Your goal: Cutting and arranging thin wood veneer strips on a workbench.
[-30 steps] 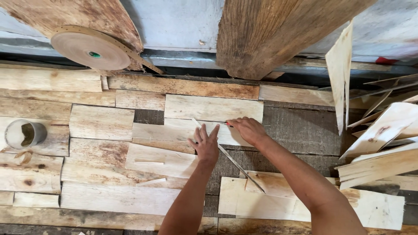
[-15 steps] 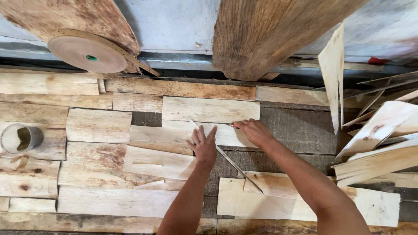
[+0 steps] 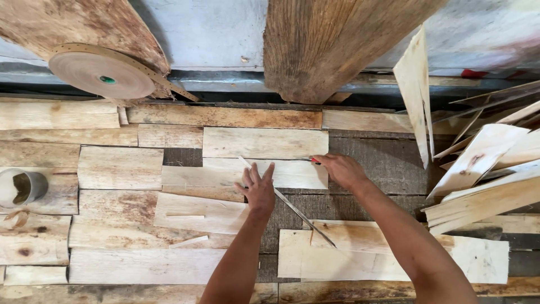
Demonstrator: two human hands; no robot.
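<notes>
Work surface: dark mat [image 3: 388, 163] laid over with pale wood veneer sheets, edge to edge.

Nearest item: large veneer sheet [image 3: 360, 262], under both forearms.

Left hand [image 3: 259, 188]: palm down, fingers spread apart, pressing flat on a veneer piece [image 3: 281, 173]. A thin straight strip [image 3: 292, 205] runs diagonally just beside its fingers, toward the right forearm.

Right hand [image 3: 337, 169]: fingers closed together on a small red-tipped tool [image 3: 315, 161], at the veneer piece's upper edge.

Right of the fingers: loose veneer offcuts [image 3: 484, 169], stacked and tilted.

Far left: small cup [image 3: 22, 187].

Beyond the fingertips: tape roll [image 3: 101, 74]; two rough logs, one [image 3: 332, 39] straight ahead.
</notes>
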